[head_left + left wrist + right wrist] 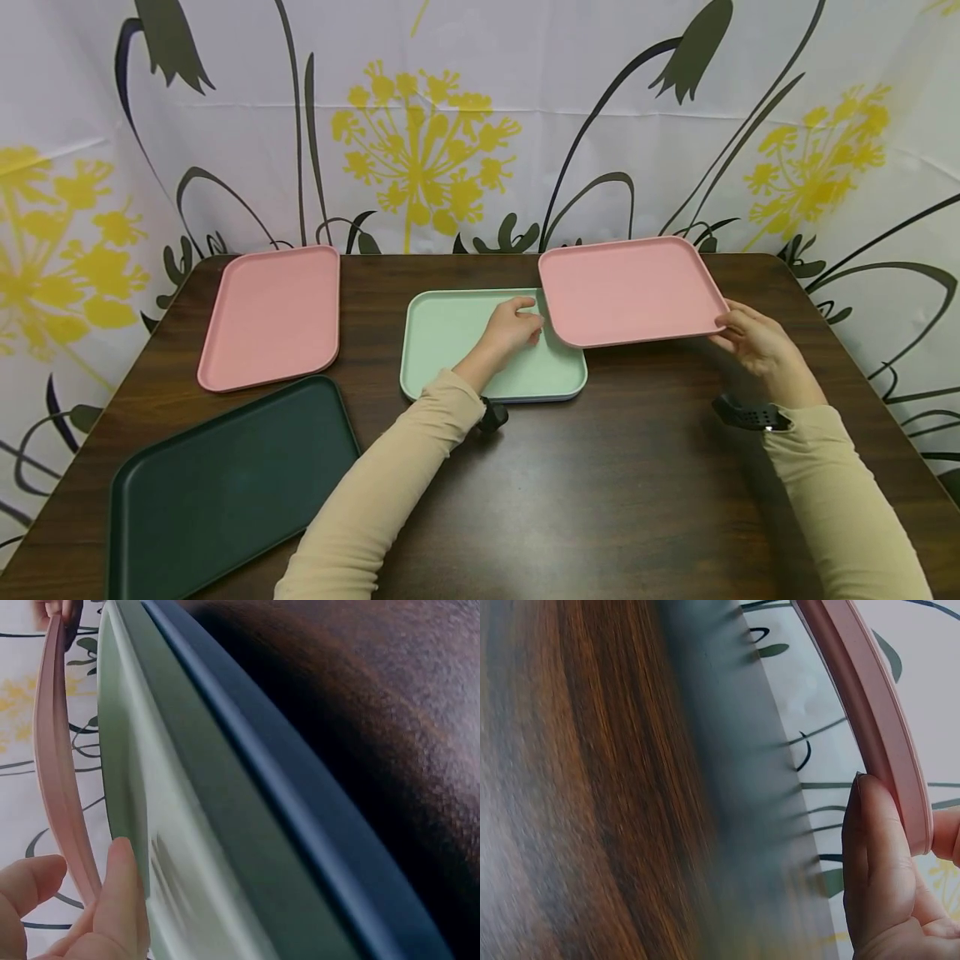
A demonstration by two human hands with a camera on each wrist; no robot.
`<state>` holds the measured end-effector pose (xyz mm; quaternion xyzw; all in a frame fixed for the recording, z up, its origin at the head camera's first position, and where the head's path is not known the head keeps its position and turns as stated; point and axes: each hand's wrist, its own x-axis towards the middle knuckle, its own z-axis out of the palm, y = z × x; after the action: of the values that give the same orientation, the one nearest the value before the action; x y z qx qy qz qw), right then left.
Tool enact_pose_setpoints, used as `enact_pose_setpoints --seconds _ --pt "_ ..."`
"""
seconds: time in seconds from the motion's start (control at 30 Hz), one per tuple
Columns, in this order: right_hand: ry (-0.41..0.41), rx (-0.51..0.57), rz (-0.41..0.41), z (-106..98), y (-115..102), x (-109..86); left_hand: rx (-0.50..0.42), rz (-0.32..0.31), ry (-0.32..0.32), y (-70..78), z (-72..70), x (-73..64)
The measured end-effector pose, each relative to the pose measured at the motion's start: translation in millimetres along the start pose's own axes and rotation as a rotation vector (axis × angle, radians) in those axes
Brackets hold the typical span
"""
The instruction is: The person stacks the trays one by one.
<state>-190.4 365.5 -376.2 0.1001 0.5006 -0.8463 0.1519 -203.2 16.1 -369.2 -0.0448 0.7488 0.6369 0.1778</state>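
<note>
Pink tray raised at two o'clock

Table centre taken as dial. Right hand pinches the tray's four-o'clock corner — thumb and fingers on it. Left hand, fingers loose, by its nine-o'clock edge (contact hard to tell), over the green tray at twelve — blue tray beneath. Second pink tray at ten; dark green tray at eight.

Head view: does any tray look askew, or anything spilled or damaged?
Yes: the dark green tray lies at an angle to the edges of the table, while the light green tray sits almost square. The pink tray is raised only because the right hand holds it. No spill or damage shows.
</note>
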Motion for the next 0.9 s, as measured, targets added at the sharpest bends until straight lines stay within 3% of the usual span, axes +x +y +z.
enact_pose_setpoints --seconds 0.2,0.47,0.9 --pt "0.013 -0.006 -0.009 6.9 4.0 5.2 -0.028 -0.021 -0.013 -2.0 0.5 1.4" --pt "0.011 -0.030 -0.012 13.1 6.6 7.7 -0.089 0.025 0.000 -6.2 -2.7 5.0" --pt "-0.030 -0.038 -0.041 18.7 12.0 9.2 -0.122 -0.030 0.032 -2.9 -6.7 -0.3"
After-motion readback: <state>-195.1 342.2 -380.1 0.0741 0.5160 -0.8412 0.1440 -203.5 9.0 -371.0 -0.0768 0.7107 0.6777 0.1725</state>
